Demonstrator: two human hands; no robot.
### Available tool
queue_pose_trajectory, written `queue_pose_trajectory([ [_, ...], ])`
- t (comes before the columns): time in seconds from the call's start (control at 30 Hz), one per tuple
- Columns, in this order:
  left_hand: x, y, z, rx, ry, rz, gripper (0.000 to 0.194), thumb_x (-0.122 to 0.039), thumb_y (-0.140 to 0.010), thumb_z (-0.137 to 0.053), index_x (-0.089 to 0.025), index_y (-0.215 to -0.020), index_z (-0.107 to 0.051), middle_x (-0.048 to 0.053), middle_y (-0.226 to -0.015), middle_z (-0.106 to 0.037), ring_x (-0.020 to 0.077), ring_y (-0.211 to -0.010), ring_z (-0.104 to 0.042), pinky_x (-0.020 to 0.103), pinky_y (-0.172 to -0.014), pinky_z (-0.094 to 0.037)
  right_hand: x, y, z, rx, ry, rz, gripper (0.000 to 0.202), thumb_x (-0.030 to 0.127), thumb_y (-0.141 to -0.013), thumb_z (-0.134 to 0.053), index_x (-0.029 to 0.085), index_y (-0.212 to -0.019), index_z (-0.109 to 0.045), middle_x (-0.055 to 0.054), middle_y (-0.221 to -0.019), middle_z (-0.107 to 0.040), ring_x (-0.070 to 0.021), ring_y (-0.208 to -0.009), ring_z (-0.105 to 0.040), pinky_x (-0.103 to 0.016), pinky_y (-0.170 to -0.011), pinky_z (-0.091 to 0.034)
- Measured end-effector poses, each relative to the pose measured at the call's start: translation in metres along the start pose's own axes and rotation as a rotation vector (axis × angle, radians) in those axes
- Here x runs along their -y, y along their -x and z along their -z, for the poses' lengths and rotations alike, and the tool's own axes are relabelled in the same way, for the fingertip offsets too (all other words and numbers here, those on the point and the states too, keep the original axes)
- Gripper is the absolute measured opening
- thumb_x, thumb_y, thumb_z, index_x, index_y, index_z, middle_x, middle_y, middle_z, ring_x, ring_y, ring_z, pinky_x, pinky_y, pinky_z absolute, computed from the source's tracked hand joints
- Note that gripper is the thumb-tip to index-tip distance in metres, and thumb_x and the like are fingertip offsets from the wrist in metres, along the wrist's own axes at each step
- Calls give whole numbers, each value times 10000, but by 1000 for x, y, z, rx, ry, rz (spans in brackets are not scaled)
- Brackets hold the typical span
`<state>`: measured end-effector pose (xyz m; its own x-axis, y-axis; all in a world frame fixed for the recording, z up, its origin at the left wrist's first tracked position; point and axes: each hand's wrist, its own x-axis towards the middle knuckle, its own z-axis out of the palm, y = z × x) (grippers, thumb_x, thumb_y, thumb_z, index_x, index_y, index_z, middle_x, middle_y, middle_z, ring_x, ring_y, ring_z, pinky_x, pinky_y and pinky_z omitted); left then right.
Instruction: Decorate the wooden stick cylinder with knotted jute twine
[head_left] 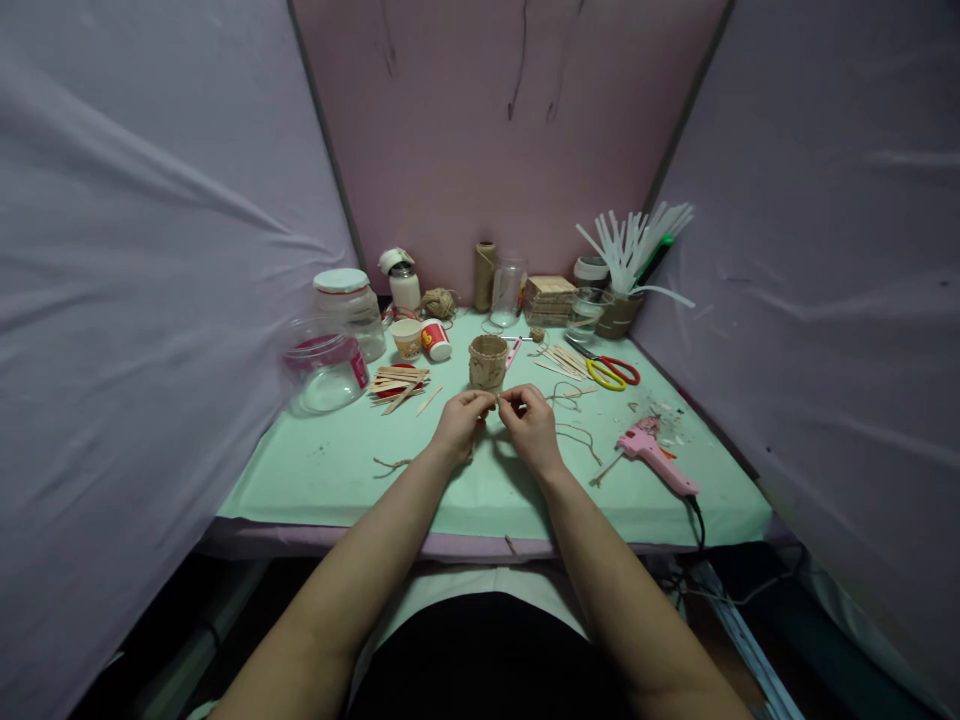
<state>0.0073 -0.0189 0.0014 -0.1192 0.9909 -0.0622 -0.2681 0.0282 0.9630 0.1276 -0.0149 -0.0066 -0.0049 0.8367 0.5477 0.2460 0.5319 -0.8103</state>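
Note:
A small twine-wrapped cup (pixel 487 364) stands upright at the middle of the green tabletop. Just in front of it, my left hand (pixel 463 422) and my right hand (pixel 529 422) meet, their fingertips pinched close together. Brown twine (pixel 576 432) trails on the table to the right of my right hand, and another piece of twine (pixel 391 465) lies left of my left hand. What sits between the fingertips is too small to make out, though it looks like thin twine.
A pink glue gun (pixel 658 458) lies on the right, with scissors (pixel 606 366) behind it. Wooden sticks (pixel 400 383) are piled left of the cup, near a clear round jar (pixel 324 375). Glue sticks (pixel 630 245) fill a pot at the back right. A clear glass (pixel 508 290) stands behind.

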Motion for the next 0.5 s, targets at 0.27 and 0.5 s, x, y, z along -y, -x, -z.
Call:
queue_pose_trajectory([
  [0.27,1,-2,1,83,153,107,189,-269,-638,-714,-121,-691,-608,-19,-601,-511,45,-505,-379,166,-430,-250,-5,-4,-1,53,-289,-312,212,386,-733,-613,176,-766,-600,-4,-696,-596,-137,-651,-526,-264,-618,-432],
  [0.5,9,-2,0,12,-213,-292,183,-313,-696,-675,-144,-762,-652,30,-756,-647,138,-743,-565,275,-741,-425,-8,-6,2,35,-286,-381,316,471,-677,-666,164,-742,-629,9,-623,-566,-114,-567,-456,-246,-535,-364],
])
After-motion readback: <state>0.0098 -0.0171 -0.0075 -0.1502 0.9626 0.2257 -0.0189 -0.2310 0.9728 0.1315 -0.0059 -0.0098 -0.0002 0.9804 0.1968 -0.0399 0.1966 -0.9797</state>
